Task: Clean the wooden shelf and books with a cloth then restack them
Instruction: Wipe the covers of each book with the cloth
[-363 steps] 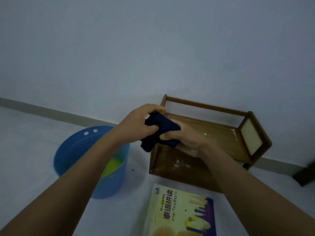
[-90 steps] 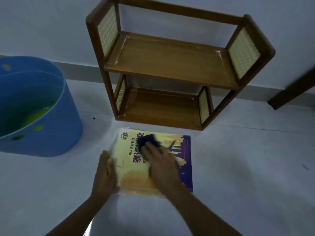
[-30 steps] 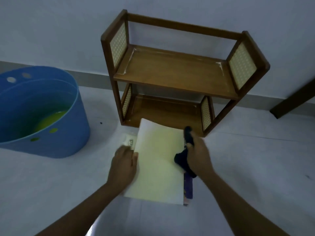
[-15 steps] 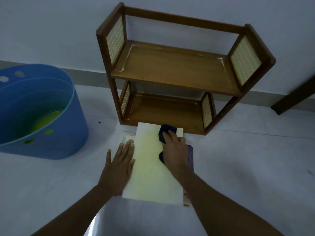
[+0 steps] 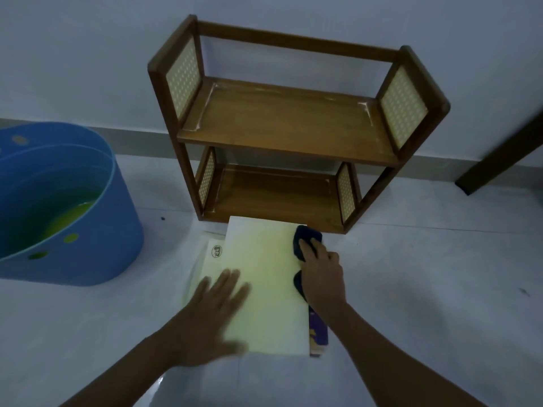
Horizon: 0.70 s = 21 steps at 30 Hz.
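A two-tier wooden shelf [image 5: 282, 124] with woven side panels stands against the wall, both tiers bare. In front of it a book [image 5: 264, 277] lies on the floor, showing a plain pale yellow face, with another book's printed cover [image 5: 216, 254] peeking out underneath at the left. My left hand [image 5: 217, 306] lies flat on the book's lower left, fingers spread. My right hand [image 5: 323, 277] presses a dark blue cloth [image 5: 305, 239] onto the book's upper right corner.
A blue plastic tub [image 5: 88, 230] with yellow-green liquid stands on the floor to the left. A dark wooden furniture leg [image 5: 499, 160] slants in at the far right. Pale floor surrounds the books.
The book was turned over from its printed cover to a plain face. The cloth has slid to the upper right corner, and my left hand has moved down and right onto the page.
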Each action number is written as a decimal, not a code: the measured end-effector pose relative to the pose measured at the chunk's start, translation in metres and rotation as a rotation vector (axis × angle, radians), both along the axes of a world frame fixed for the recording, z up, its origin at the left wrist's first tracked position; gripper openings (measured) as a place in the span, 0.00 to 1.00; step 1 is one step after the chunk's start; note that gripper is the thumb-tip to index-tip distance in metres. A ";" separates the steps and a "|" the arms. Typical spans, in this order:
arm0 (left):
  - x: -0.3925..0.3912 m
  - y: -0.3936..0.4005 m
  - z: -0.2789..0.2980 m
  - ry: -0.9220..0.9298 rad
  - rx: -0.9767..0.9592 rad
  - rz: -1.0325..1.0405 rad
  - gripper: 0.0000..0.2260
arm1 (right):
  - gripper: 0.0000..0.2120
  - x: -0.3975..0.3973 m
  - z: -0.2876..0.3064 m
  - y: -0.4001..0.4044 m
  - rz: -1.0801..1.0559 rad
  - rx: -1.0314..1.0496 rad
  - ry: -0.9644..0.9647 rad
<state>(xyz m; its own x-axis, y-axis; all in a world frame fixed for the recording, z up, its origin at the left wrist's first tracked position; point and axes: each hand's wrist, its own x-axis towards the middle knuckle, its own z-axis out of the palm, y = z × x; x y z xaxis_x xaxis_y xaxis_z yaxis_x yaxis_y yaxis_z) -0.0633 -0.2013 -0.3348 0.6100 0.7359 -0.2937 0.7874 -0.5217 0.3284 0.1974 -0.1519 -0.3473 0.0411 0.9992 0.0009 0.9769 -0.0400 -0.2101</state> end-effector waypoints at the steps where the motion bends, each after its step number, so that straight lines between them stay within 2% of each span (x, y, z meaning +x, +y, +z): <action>1: 0.001 -0.008 0.004 0.046 -0.065 -0.078 0.47 | 0.26 0.005 -0.002 -0.001 -0.036 -0.017 0.031; 3: 0.003 -0.020 -0.001 0.141 0.073 -0.170 0.52 | 0.23 0.014 -0.012 -0.006 -0.163 -0.032 0.147; 4: 0.002 -0.022 -0.003 0.184 0.149 -0.166 0.52 | 0.22 0.016 -0.017 -0.008 -0.219 -0.028 0.190; 7: -0.005 -0.020 0.000 0.148 0.228 -0.157 0.43 | 0.22 0.019 -0.022 -0.016 -0.215 -0.053 0.178; 10: -0.014 -0.019 0.004 -0.026 0.406 -0.281 0.24 | 0.22 0.022 -0.016 -0.018 -0.156 -0.084 0.262; 11: -0.018 -0.015 0.013 -0.076 0.437 -0.271 0.21 | 0.21 0.026 -0.011 -0.016 -0.153 -0.083 0.308; 12: -0.020 -0.009 0.025 -0.150 0.450 -0.240 0.21 | 0.21 0.031 -0.007 -0.015 -0.153 -0.073 0.344; 16: -0.017 0.030 0.102 -0.598 0.462 0.099 0.16 | 0.21 0.032 0.013 -0.022 -0.087 -0.071 0.391; 19: -0.017 0.056 0.162 -0.706 0.494 0.188 0.12 | 0.31 0.007 0.040 -0.032 -0.078 -0.159 0.421; 21: -0.019 0.060 0.189 -0.716 0.534 0.199 0.16 | 0.34 -0.007 0.065 -0.029 -0.056 -0.083 0.567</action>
<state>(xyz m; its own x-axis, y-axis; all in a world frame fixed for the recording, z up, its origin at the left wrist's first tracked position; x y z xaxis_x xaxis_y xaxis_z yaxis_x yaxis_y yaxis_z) -0.0818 -0.1410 -0.1454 0.3627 0.7763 0.5156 0.5798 -0.6211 0.5273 0.1903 -0.1807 -0.2820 0.0650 0.9912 -0.1150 0.7081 -0.1270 -0.6946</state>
